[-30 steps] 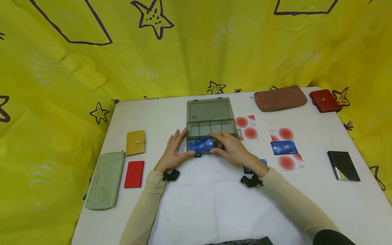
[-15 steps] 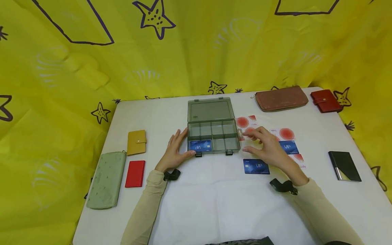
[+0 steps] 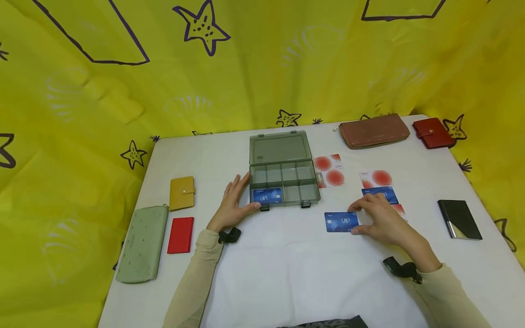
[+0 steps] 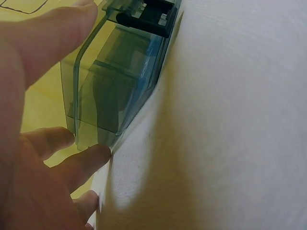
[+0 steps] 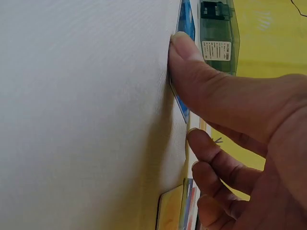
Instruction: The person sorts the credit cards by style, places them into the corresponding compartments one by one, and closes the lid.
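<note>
An open grey see-through organizer box (image 3: pixel 283 182) stands mid-table, with a blue VIP card (image 3: pixel 267 196) in its front left compartment. My left hand (image 3: pixel 235 202) rests with straight fingers against the box's left side, thumb at the front corner. The left wrist view shows those fingers (image 4: pixel 81 163) beside the box wall (image 4: pixel 120 81). My right hand (image 3: pixel 357 219) pinches the right end of a second blue VIP card (image 3: pixel 339 222), which lies flat on the white table in front of the box. In the right wrist view the thumb (image 5: pixel 192 72) presses that card's edge (image 5: pixel 187 21).
White cards with red dots (image 3: pixel 330 171) lie right of the box, with more cards (image 3: pixel 381 182) further right. A brown wallet (image 3: pixel 374 130) and red wallet (image 3: pixel 434 133) sit at the back right, and a black case (image 3: pixel 459 219) at the right. A yellow wallet (image 3: pixel 182 192), red case (image 3: pixel 180 234) and green wallet (image 3: pixel 141 241) lie left.
My right hand left the box, swung right over the loose cards, then came down onto the blue card in front of the box. The left hand stayed put.
</note>
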Available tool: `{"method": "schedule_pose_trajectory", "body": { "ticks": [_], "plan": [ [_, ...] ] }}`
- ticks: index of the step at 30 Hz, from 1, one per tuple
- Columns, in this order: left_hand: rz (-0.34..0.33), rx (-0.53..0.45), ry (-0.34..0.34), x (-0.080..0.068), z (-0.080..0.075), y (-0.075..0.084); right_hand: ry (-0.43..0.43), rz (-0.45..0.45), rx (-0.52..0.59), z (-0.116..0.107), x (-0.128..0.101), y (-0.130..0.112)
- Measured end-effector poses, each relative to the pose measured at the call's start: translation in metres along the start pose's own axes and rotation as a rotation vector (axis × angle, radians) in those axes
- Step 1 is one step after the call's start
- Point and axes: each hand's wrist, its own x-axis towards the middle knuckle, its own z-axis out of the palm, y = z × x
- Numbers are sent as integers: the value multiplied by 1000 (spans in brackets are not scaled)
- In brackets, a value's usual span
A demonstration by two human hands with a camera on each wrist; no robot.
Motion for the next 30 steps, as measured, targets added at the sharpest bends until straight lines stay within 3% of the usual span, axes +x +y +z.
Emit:
{"method": "schedule_pose_trajectory", "body": {
  "ticks": [8,18,20,26,30],
  "plan": [
    [-1,-6,19,-3,-1,-1,-13,-36,95,7,2,-5],
    [19,-11,16,1,1,-5,172,-217,319,-2,18,-7],
    [19,-10,16,1,0,-4,199,-203,412,-5,25,-10],
    [5,-10,7,0,0,-3,222,-121,823,-3,46,-26],
    [-4,-12,5,0,0,-3,258,-132,946,7,65,-38]
  ]
}}
